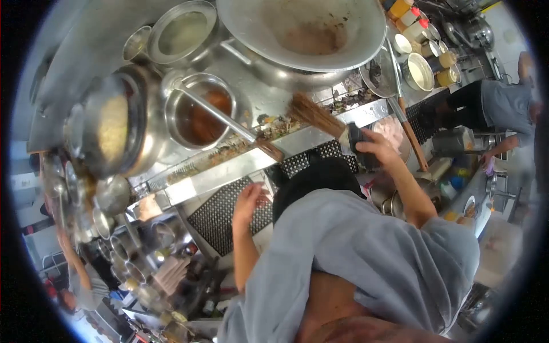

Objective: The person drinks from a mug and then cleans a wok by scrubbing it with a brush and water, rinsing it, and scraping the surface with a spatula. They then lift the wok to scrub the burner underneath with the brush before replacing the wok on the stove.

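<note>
My right hand (382,150) is closed around the dark handle end of a brown-bristled wok brush (315,115). The bristles point up and left, over the food scraps (274,127) along the metal stove edge, below the big wok (309,28). Below that edge, nearer my body, my left hand (248,201) hangs with nothing in it, its fingers loosely apart and slightly blurred. A ladle (214,108) lies across a metal pot of reddish-brown liquid (191,123), its wooden handle end reaching over the edge.
At the left stand a large metal pot (150,123) and a pot of pale liquid (184,33). A strainer (378,73), a white bowl (420,73) and sauce bottles (400,8) are at the upper right. One person (506,106) stands at the right, another (86,286) at the lower left.
</note>
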{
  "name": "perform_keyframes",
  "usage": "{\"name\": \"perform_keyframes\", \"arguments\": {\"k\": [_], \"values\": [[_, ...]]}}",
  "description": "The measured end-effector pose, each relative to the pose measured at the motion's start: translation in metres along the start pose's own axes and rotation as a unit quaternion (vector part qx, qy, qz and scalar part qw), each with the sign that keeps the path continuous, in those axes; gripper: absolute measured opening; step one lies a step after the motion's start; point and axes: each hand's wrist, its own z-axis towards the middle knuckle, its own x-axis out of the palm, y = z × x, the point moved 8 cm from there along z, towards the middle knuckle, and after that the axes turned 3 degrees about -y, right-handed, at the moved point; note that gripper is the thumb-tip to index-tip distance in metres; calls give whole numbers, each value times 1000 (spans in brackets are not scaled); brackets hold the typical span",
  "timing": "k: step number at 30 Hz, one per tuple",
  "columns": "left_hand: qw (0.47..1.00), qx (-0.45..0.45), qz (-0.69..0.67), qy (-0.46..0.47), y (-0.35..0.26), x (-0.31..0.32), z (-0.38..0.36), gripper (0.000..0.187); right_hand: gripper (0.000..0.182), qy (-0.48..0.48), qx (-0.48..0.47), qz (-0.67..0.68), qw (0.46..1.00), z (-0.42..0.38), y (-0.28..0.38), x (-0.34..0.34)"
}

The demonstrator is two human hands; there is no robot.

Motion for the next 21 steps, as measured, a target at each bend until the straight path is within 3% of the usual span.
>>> {"name": "perform_keyframes", "arguments": {"k": [1, 3, 4, 6, 8, 10, 12, 14, 16, 17, 18, 21], "values": [[1000, 11, 16, -3, -7, 1, 8, 38, 63, 0, 7, 0, 1000, -3, 1, 4], [1000, 27, 0, 2, -17, 1, 29, 37, 59, -44, -103, -40, 993, -2, 23, 20], [999, 42, -2, 5, -31, 7, 34, 37, 59, -41, -102, -39, 993, 12, 6, 16], [998, 55, -20, -22, -49, 14, 42, 35, 63, 6, 31, -148, 989, 46, -69, 11], [997, 56, -31, -45, -57, 29, 45, 33, 64, -25, 8, -160, 987, 33, -58, 4], [996, 55, -56, -40, -43, 32, 40, 34, 64, 9, 5, -142, 990, 4, -29, 13], [996, 45, -68, -37, -24, 44, 40, 33, 66, 14, -85, -110, 990, -2, -5, 8], [998, -17, -50, -41, 4, 64, 42, 33, 71, 1, -135, -139, 981, 18, -34, -10], [999, -28, -33, -21, 13, 92, 41, 40, 76, 63, -47, -296, 952, 39, -80, -28], [997, -49, -49, -26, 16, 110, 42, 42, 78, 49, -70, -353, 932, 36, -85, -39], [995, -63, -75, -32, 13, 138, 43, 45, 77, 42, -150, -345, 926, 33, -79, -46], [977, -80, -194, 45, -16, 222, 48, 55, 73, 10, -221, -421, 880, 2, -25, -32]]}}
